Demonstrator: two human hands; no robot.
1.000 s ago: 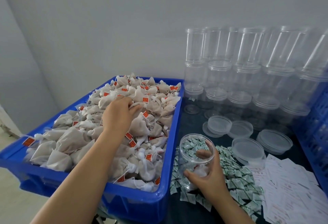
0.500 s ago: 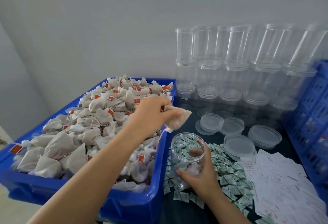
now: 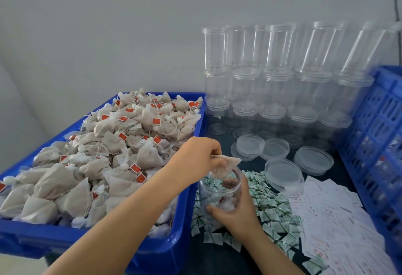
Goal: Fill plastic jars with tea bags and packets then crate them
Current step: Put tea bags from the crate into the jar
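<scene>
Bin (image 3: 191,226), left half of frame: blue, heaped with tea bags (image 3: 104,155), each with a string and a red tag. Heap looks barely dented; supply is no limit.

Left hand (image 3: 195,157), centre: a second ago it was buried in the heap; half a second ago it was crossing the bin's right rim with one bag. Now it sits over the jar, fingers and thumb pinched on the bag's upper edge.

Bag (image 3: 224,167), centre: hangs from that pinch, its lower part already inside the jar's mouth, one corner poking over the far rim. Judged: release is the next step.

Jar (image 3: 219,189), centre, lower: clear, open, upright on the packets, in the same spot throughout. At least one bag seems to lie at its bottom; it looks far from full.

Right hand (image 3: 237,211), just below: wrapped round the jar's near side, steadying it.

Packets (image 3: 274,213), right of centre: green and white, strewn flat under and around the jar.

Lids (image 3: 282,170), upper right of the jar: loose, clear.

Empty jars (image 3: 282,74), upper right: stacked against the wall.

Paper slips (image 3: 335,220), lower right.

Crate (image 3: 378,135), right edge: blue, slatted; contents too blurred to tell. Crating looks a long way off.
</scene>
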